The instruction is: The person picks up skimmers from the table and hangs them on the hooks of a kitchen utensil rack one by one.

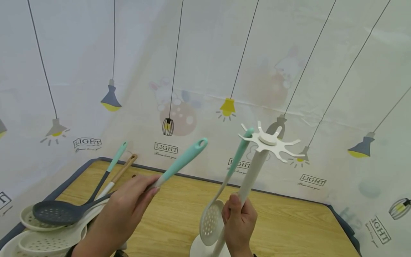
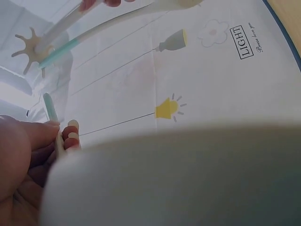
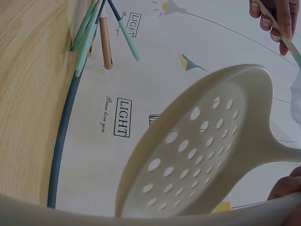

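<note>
My left hand (image 1: 123,207) pinches a kitchen utensil (image 1: 184,160) with a teal handle, just below the teal part. Its handle end, with a hanging hole, points up and right. A large blurred pale shape (image 2: 178,183) fills the bottom of the left wrist view; I cannot tell what head the held utensil has. My right hand (image 1: 239,223) grips the white pole of a utensil stand (image 1: 255,171), which leans right. Hooks spread like a star at its top, and the round base (image 1: 199,246) is partly hidden. From one hook hangs a cream slotted skimmer (image 1: 212,223) with a teal handle.
At the left, several utensils lie piled, among them a dark slotted skimmer (image 1: 57,212) and a pale slotted one (image 1: 51,241). Teal and wooden handles (image 1: 128,162) point toward the back. The wood-look table (image 1: 289,217) has a dark edge, with a lamp-printed cloth (image 1: 205,71) behind.
</note>
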### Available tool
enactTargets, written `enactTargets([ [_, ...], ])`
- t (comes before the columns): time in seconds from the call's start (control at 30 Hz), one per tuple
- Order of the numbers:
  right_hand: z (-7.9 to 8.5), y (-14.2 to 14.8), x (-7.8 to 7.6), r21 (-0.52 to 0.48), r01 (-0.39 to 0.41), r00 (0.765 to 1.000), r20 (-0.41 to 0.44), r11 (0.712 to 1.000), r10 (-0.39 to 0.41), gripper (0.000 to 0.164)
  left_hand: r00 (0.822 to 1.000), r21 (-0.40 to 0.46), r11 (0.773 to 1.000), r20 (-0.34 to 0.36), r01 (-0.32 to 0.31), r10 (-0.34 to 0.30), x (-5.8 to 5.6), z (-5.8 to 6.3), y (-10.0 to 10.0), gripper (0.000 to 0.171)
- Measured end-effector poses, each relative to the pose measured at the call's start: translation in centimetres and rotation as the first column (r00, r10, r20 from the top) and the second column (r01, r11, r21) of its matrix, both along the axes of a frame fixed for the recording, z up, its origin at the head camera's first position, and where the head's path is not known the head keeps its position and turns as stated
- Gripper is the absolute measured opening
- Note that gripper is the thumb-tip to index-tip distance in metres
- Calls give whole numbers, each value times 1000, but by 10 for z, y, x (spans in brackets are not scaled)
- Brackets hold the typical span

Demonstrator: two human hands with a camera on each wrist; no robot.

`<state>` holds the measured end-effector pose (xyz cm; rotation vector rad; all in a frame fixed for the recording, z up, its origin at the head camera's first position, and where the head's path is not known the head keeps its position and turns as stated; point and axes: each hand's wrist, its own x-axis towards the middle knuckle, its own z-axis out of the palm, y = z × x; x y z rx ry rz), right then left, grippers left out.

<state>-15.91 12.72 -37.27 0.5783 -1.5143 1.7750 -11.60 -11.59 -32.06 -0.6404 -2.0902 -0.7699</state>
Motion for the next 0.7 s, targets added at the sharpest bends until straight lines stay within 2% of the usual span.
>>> enactTargets([
  [0.4,-1,1,0,23,14,1000,15,1000,-15,37,996,28,998,-68,65,-63,-2,-2,9,24],
  [0.63,-2,2,0,23,10,1000,12,1000,-11,35,997,19,999,-78,31,-30,0,-4,12,28],
  [0.7,-2,2,0,19,3,1000,5,1000,-4,35,994,12,999,-101,48,-46,-1,-5,14,30],
])
